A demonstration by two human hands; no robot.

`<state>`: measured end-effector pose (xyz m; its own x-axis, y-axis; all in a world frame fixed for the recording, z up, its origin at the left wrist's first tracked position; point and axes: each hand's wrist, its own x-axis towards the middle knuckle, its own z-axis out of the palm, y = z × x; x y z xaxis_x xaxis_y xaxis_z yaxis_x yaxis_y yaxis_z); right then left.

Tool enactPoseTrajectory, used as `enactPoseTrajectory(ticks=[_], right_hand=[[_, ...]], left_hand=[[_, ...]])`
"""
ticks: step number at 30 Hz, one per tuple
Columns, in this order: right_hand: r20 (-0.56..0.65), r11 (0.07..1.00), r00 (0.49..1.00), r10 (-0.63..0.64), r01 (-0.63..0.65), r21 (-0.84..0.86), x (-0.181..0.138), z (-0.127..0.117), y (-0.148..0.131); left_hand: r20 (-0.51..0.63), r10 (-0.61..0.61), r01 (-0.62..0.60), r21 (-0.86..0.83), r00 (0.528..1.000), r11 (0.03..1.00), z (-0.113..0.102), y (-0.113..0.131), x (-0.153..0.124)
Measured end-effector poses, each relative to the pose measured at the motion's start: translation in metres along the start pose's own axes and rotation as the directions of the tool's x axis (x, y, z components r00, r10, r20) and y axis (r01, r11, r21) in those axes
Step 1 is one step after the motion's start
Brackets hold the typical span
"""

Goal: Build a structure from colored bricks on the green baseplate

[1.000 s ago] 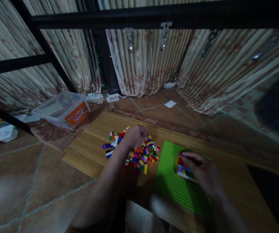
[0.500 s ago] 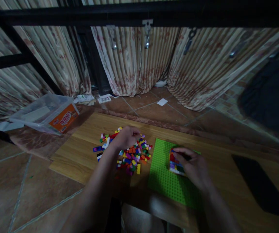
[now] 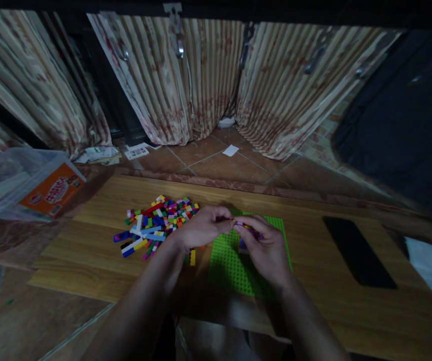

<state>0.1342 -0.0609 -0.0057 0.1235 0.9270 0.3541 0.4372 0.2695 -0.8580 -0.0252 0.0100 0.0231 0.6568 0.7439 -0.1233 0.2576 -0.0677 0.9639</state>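
Note:
My left hand (image 3: 202, 228) and my right hand (image 3: 263, 248) meet above the green baseplate (image 3: 231, 263), fingertips pinched together on a small brick (image 3: 239, 224). The right hand covers a block of coloured bricks (image 3: 243, 244) built on the plate, which barely shows below the fingers. A pile of loose coloured bricks (image 3: 159, 220) lies on the wooden board (image 3: 313, 281) just left of my left hand.
A clear plastic tub with an orange label (image 3: 31, 188) sits at the far left on the floor. A flat black rectangle (image 3: 356, 250) lies on the board at the right. Striped curtains (image 3: 208, 75) hang behind. Papers (image 3: 136, 150) lie on the tiled floor.
My left hand left the brick pile and moved right to meet my right hand over the baseplate. The right hand lifted off the built block. The camera swung rightward and down.

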Motion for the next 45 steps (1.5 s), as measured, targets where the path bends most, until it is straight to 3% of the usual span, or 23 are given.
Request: enactPoseTrajectory(ticks=[4,7,12,17,22,30,40,45], right_hand=[[-0.16,0.971,0.969,0.187,-0.157,0.181,0.003,-0.01,0.001],[-0.245,0.94,0.934,0.261,-0.189,0.283,0.007,-0.022,0.005],[-0.225,0.917,0.922,0.315,-0.234,0.323,0.005,-0.037,0.02],[-0.12,0.932,0.939,0.322,-0.292,0.215,-0.002,-0.042,0.028],[-0.031,0.963,0.966,0.258,-0.254,0.091,-0.004,-0.042,0.023],[-0.172,0.92,0.911,0.376,-0.343,0.191,-0.002,-0.056,0.021],[-0.108,0.846,0.845,0.524,-0.531,-0.045,-0.023,-0.077,0.032],[-0.15,0.859,0.88,0.451,-0.474,-0.192,-0.026,-0.072,0.039]], left_hand=[[-0.015,-0.026,0.027,0.052,1.0,0.998,-0.001,-0.003,0.001],[-0.021,-0.071,0.073,0.122,0.997,0.99,0.0,-0.007,0.002],[-0.057,-0.109,0.117,0.164,0.992,0.979,0.004,-0.014,0.006],[-0.107,-0.097,0.121,0.251,0.99,0.96,0.009,-0.017,0.011],[-0.124,-0.049,0.086,0.313,0.991,0.946,0.012,-0.018,0.014],[-0.154,-0.013,0.065,0.34,0.988,0.938,0.013,-0.017,0.013],[-0.14,-0.013,0.061,0.345,0.99,0.937,0.015,-0.019,0.017],[-0.158,-0.012,0.068,0.355,0.987,0.932,0.018,-0.017,0.016]])
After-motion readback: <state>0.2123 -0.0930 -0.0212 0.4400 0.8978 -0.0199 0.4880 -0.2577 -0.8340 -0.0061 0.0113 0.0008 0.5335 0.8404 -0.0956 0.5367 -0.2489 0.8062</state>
